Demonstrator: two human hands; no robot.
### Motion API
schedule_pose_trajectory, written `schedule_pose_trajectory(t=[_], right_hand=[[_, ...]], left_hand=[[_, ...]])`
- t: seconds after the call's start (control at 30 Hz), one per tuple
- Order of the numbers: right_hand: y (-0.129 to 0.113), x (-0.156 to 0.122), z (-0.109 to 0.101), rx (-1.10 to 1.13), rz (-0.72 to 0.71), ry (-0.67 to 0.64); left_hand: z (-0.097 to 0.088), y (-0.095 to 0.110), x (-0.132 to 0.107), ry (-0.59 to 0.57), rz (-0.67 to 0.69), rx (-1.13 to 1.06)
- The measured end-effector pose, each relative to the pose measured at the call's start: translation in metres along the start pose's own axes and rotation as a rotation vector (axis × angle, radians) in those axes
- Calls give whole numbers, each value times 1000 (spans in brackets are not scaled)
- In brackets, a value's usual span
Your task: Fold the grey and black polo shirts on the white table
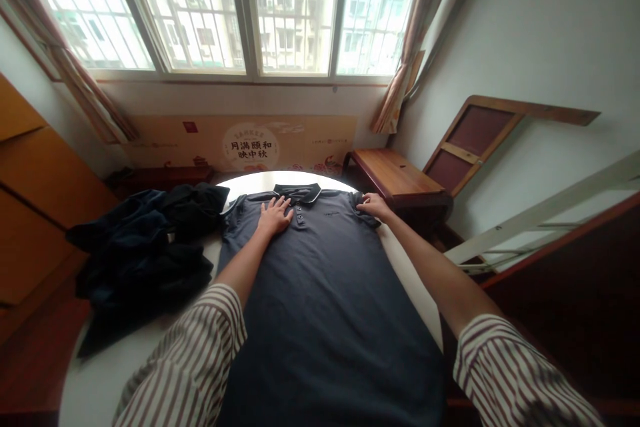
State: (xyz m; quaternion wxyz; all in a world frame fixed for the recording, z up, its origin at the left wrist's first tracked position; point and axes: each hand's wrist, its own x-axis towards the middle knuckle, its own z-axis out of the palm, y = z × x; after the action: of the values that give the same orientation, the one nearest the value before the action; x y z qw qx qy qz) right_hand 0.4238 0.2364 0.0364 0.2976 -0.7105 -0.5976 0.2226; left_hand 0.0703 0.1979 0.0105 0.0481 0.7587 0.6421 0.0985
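Dark navy polo shirt (320, 320) lies flat, front up, on round white desk (107, 380); long axis runs near-far, hem end toward person and out of view, collar toward window. Judged soft, light, limp knit, prone to drag; best hold pts: shoulder seams, collar. L hand (274, 215) rests on chest by placket, fingers (283, 205) spread, released. R hand (373, 205) rests on far shoulder area, fingers (364, 203) lightly curved, no grasp. Left of shirt: crumpled dark garment heap (145, 257) on desk, touching shirt. Far: barred window (250, 10).
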Motion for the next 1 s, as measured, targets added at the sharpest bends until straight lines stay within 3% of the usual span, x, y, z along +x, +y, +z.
schedule_pose_trajectory(t=[0.27,0.43,0.53,0.63,0.8,0.9,1.0], right_hand=[[0,-6,-14,44,-28,152],[7,-22,-36,-121,34,240],[-2,-35,-36,-240,16,283],[-28,-49,-13,-328,-126,222],[-78,-80,62,-359,-465,-166],[-93,-96,92,-435,-487,-338],[-95,-101,100,-523,-436,-375]], left_hand=[[2,-2,2,4,-5,-6],[2,-1,1,5,-3,-5],[1,-2,1,-2,-8,-5],[0,0,1,-4,-11,-11],[-2,8,-4,108,-75,-19],[-6,-3,-14,153,-208,10],[-18,-36,-24,94,-314,44]])
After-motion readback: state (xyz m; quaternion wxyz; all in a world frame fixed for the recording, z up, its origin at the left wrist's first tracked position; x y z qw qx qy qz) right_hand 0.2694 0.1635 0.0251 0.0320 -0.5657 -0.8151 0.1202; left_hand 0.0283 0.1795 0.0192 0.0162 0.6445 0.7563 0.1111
